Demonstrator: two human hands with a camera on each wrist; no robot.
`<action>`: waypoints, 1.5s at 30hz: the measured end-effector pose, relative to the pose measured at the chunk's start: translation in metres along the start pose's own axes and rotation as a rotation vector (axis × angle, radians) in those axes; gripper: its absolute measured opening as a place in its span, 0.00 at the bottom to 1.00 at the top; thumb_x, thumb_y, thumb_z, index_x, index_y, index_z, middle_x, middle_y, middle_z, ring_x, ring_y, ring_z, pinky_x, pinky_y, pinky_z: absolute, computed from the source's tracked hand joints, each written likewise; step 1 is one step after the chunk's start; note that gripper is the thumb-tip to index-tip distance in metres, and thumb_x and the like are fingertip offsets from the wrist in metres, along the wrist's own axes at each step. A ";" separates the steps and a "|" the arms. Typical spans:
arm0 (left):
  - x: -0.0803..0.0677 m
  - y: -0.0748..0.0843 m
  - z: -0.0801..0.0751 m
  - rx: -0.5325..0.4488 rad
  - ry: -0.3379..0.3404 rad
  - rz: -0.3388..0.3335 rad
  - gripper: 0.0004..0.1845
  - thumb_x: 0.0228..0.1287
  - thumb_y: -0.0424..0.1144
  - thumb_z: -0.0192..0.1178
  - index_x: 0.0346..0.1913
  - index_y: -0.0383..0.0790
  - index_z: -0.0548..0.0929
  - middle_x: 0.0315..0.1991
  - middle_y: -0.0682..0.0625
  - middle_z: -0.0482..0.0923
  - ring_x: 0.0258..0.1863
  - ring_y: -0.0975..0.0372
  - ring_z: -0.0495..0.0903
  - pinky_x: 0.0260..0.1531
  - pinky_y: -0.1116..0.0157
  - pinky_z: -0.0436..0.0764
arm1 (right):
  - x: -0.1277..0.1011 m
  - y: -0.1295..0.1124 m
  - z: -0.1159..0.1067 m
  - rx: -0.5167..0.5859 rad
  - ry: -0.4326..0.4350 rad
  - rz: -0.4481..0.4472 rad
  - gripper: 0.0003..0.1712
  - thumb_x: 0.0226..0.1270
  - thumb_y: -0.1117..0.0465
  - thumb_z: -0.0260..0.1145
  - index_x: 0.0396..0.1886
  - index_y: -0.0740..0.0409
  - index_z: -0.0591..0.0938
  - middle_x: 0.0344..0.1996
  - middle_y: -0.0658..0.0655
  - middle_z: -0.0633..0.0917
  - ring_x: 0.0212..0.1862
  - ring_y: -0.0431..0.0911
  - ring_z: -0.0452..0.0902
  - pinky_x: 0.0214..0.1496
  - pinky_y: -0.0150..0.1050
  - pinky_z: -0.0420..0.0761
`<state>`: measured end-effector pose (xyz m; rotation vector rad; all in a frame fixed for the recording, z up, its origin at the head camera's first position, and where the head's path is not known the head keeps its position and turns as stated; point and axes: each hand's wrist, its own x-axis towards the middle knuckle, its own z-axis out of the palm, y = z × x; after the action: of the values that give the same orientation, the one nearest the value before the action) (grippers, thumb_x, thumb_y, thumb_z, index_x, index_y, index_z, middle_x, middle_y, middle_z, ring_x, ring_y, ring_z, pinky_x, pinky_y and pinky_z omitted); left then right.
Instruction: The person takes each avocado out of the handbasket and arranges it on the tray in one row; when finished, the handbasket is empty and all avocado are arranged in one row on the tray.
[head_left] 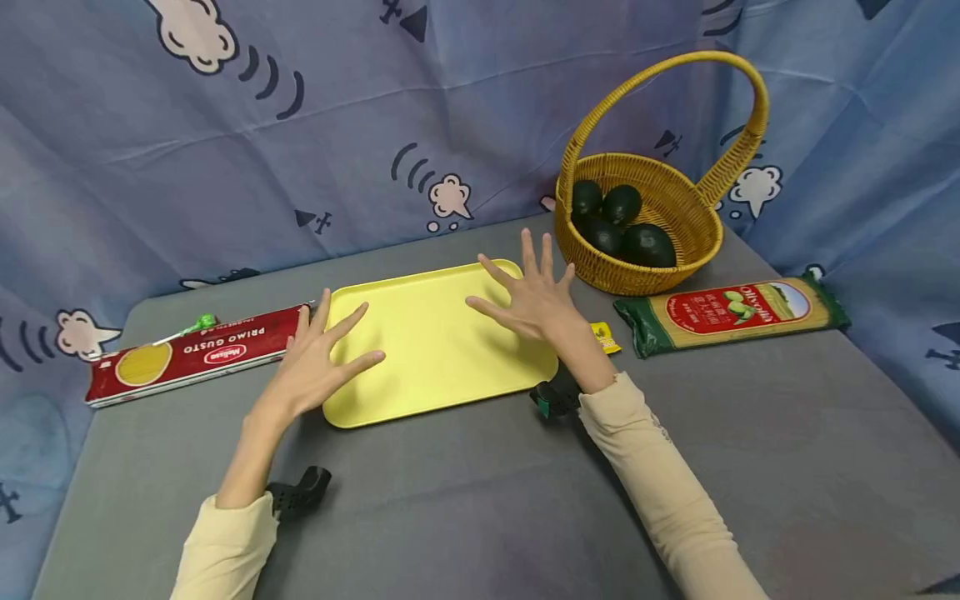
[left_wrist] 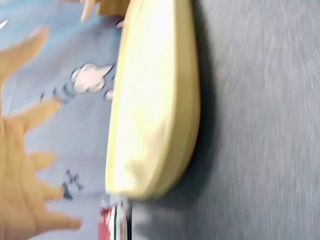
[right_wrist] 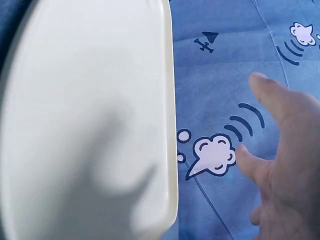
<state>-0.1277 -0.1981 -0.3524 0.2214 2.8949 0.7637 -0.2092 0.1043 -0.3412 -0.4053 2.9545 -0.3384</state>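
- The surface (head_left: 465, 500) is covered in grey cloth, with a blue patterned cloth behind its far edge.
- A yellow tray (head_left: 435, 350) lies flat at the middle, towards the far edge.
- A red spaghetti packet (head_left: 191, 357) lies by the left edge, just beside the tray.
- A wicker basket (head_left: 678, 262) holding dark avocados stands at the far right corner.
- A green and red pasta packet (head_left: 731, 315) lies just in front of the basket, along the right edge.
- A small yellow sachet (head_left: 604, 337) lies between the tray and that packet.
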 end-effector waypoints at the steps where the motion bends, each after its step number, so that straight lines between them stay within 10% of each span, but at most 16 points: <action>1: -0.002 -0.003 -0.002 -0.037 -0.027 0.028 0.42 0.60 0.67 0.55 0.74 0.56 0.58 0.77 0.48 0.26 0.73 0.41 0.26 0.62 0.29 0.40 | -0.002 0.002 0.000 0.007 0.008 -0.004 0.44 0.61 0.22 0.41 0.75 0.27 0.47 0.73 0.60 0.25 0.70 0.60 0.11 0.64 0.77 0.38; 11: -0.023 -0.037 -0.004 -0.201 -0.102 0.269 0.35 0.50 0.52 0.73 0.63 0.47 0.77 0.74 0.48 0.53 0.72 0.45 0.50 0.62 0.35 0.58 | -0.024 0.016 -0.002 0.071 0.085 -0.075 0.42 0.65 0.25 0.44 0.76 0.29 0.49 0.75 0.60 0.30 0.73 0.60 0.20 0.67 0.74 0.44; 23: -0.022 -0.044 0.005 -0.154 -0.171 0.304 0.33 0.40 0.46 0.79 0.56 0.46 0.84 0.73 0.45 0.56 0.72 0.43 0.48 0.65 0.38 0.57 | -0.059 0.056 -0.010 0.358 0.078 -0.116 0.38 0.72 0.32 0.39 0.76 0.38 0.51 0.76 0.58 0.34 0.74 0.59 0.24 0.66 0.74 0.41; 34: -0.025 -0.048 0.004 -0.204 -0.178 0.248 0.32 0.42 0.37 0.78 0.55 0.34 0.82 0.70 0.38 0.61 0.68 0.44 0.61 0.54 0.55 0.76 | -0.070 0.075 -0.036 0.564 0.191 -0.149 0.32 0.78 0.42 0.40 0.75 0.48 0.58 0.75 0.58 0.50 0.76 0.53 0.39 0.72 0.64 0.42; 41: -0.026 -0.047 0.002 -0.179 -0.170 0.225 0.32 0.43 0.39 0.77 0.54 0.30 0.82 0.65 0.38 0.68 0.65 0.44 0.66 0.52 0.54 0.79 | -0.079 0.087 -0.054 1.006 0.229 -0.026 0.32 0.77 0.44 0.46 0.73 0.56 0.63 0.73 0.56 0.59 0.73 0.50 0.52 0.70 0.57 0.61; 45: -0.027 -0.049 0.003 -0.149 -0.156 0.226 0.32 0.43 0.40 0.78 0.54 0.30 0.82 0.64 0.39 0.70 0.64 0.45 0.67 0.51 0.53 0.79 | -0.079 0.100 -0.058 1.259 0.256 0.018 0.32 0.73 0.50 0.56 0.71 0.58 0.66 0.71 0.54 0.63 0.67 0.47 0.62 0.62 0.37 0.75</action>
<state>-0.1062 -0.2429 -0.3769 0.5708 2.6808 0.9469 -0.1683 0.2319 -0.3003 -0.1391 2.2648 -2.1176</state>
